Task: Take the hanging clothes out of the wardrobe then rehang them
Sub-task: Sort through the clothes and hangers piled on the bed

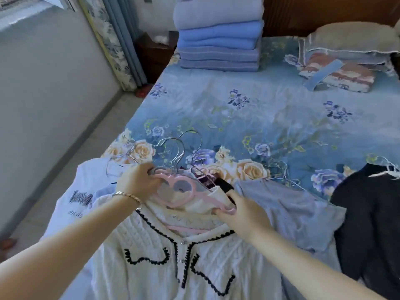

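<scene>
A white knit cardigan (173,260) with black trim lies at the near edge of the bed, with a pink hanger bar showing inside its collar. Above it, my left hand (138,182) grips the top of a pink plastic hanger (184,192) near its metal hooks (177,152). My right hand (240,215) pinches the hanger's right arm together with a cream garment (201,204) under it. A white printed shirt (80,191) lies to the left, a light blue garment (287,206) to the right, and a black garment (365,213) on a hanger at far right.
The bed (259,109) has a blue floral sheet. A stack of folded blue blankets (218,37) stands at its head, with a pillow and folded cloth (342,68) at back right. Floor (65,169), wall and curtain lie to the left.
</scene>
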A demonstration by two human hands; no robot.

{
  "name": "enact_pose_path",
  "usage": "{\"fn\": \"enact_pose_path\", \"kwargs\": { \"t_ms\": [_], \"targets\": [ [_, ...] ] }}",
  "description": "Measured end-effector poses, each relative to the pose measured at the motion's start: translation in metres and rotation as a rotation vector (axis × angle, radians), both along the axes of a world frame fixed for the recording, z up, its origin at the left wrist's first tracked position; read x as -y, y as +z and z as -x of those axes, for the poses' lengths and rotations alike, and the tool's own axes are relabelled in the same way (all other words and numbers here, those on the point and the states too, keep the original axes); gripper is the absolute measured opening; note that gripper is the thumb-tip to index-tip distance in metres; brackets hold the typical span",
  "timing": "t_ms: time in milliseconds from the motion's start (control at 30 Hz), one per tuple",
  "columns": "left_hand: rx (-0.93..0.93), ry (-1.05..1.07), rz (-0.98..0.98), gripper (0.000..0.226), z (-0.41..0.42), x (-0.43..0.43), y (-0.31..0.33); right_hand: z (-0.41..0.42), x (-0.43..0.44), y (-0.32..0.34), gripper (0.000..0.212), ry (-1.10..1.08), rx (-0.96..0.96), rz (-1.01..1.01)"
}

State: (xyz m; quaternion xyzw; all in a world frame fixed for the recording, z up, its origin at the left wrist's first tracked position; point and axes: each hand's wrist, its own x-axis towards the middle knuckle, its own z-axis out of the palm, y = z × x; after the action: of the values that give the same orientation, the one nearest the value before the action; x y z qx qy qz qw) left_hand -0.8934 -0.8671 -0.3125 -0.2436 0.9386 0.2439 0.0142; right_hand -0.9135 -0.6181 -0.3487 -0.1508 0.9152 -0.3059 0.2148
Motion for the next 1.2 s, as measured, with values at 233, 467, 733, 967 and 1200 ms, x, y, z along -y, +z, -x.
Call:
{"fn": "enact_pose_path", "kwargs": {
  "t_ms": [233,467,733,967,1200],
  "targets": [
    [0.095,-0.093,0.105,0.031,0.132,0.030,-0.162,0.111,0.041,-0.156,0.024,-0.070,-0.203,-0.274],
    [0.291,-0.086,0.232,0.017,0.195,0.029,-0.257,0.171,0.059,-0.238,0.032,0.086,-0.184,-0.472],
    [0.489,-0.219,0.044,0.039,0.196,-0.028,-0.266,0.154,0.004,-0.252,0.029,-0.066,0.232,-0.168],
    [0.792,-1.071,0.350,0.033,0.187,-0.200,-0.224,0.126,-0.157,-0.228,0.017,-0.273,0.514,-0.162],
    [0.592,-0.715,-0.144,0.029,0.211,-0.401,-0.198,0.148,-0.376,-0.185,0.019,-0.364,0.515,-0.257]
  ]
}}
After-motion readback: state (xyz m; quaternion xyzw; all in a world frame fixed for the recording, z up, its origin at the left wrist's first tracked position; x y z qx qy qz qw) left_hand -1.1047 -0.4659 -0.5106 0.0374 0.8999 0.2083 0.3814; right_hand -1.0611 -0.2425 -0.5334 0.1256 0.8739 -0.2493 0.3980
